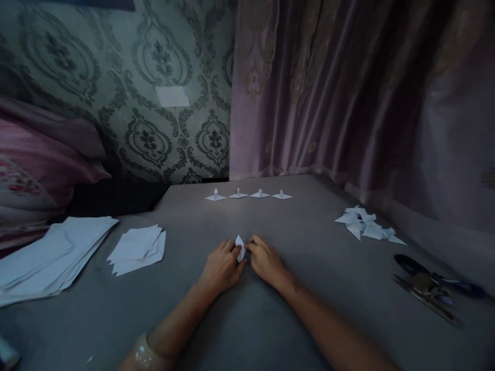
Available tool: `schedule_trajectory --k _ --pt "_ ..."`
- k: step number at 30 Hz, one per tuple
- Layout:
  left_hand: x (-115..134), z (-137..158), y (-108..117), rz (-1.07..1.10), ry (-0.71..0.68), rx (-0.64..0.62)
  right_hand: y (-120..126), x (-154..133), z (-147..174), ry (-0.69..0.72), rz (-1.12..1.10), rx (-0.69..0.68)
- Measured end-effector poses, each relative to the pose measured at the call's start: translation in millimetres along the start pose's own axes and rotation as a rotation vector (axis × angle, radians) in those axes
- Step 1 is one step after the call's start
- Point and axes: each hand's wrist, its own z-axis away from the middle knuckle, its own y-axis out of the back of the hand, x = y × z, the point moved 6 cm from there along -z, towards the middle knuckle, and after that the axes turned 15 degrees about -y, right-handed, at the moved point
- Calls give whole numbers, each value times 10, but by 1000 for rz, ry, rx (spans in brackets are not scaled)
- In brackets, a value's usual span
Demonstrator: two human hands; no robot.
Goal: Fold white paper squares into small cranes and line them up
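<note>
A small white folded paper (pixel 239 251), diamond-shaped with a pointed top, is between my hands at the middle of the grey table. My left hand (pixel 221 267) grips it from the left, fingers curled over its edge and the thumb near its lower tip. From the right, my right hand (pixel 266 262) pinches at its edge with bent fingers. The fingertips partly hide the paper's sides. Farther back stands a row of several folded paper pieces (pixel 260 194), each with wide flat points and a small raised middle.
Large white sheets (pixel 58 257) lie stacked at the left, beside smaller cut papers (pixel 137 247). To the right is a heap of folded paper pieces (pixel 365 224). Nearer lie dark-handled scissors (pixel 433 281) among other tools. A pink curtain (pixel 294 103) hangs behind the grey table (pixel 193 216).
</note>
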Motion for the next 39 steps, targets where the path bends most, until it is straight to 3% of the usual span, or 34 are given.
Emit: schedule_trajectory --k 7,12,17,21,25,27,31,39 --pt "-46 21 -47 -72 -72 -32 -5 -122 94 14 18 4" --pt "-31 1 -68 -118 -121 -65 -22 -71 71 -58 -73 26" --pt "-77 -34 -26 -80 -76 -45 -6 -36 48 -89 -196 65" --pt "-287 -4 77 225 203 111 44 15 3 -169 -387 122" --pt "-455 115 86 816 556 385 35 137 -70 -321 -721 148" --pt "-448 146 53 1066 661 498 2 165 -109 -354 -816 132" --pt "-361 114 26 1308 665 589 -64 159 -158 -363 -979 48" --pt "-352 89 -60 1382 580 534 -70 120 -156 -332 -1101 -23"
